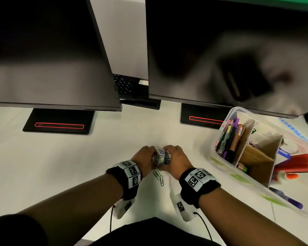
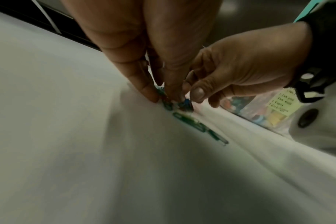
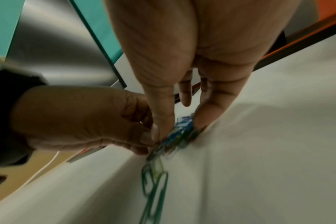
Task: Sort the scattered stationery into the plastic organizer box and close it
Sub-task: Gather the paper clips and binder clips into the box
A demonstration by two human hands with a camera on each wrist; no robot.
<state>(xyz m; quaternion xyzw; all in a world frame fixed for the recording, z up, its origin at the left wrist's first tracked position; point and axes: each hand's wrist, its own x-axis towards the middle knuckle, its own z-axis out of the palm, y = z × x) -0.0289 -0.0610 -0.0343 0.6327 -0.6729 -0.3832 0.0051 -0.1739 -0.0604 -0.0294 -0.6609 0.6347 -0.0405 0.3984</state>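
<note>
A bunch of blue and green paper clips (image 1: 161,156) lies on the white table, with both hands closed in around it. My left hand (image 1: 147,155) pinches the bunch from the left, fingertips down on the table (image 2: 163,97). My right hand (image 1: 173,156) pinches it from the right (image 3: 175,125). The bunch (image 3: 182,131) shows between thumb and fingers. A few loose green clips (image 1: 159,177) trail towards me (image 3: 153,181). The clear plastic organizer box (image 1: 220,129) stands open to the right, with cardboard dividers and pens inside.
Two dark monitors on black stands (image 1: 59,124) fill the back of the table, a keyboard (image 1: 123,85) between them. A red item (image 1: 299,163) and a purple pen (image 1: 290,199) lie in the box's near part. The table's front edge runs below my wrists.
</note>
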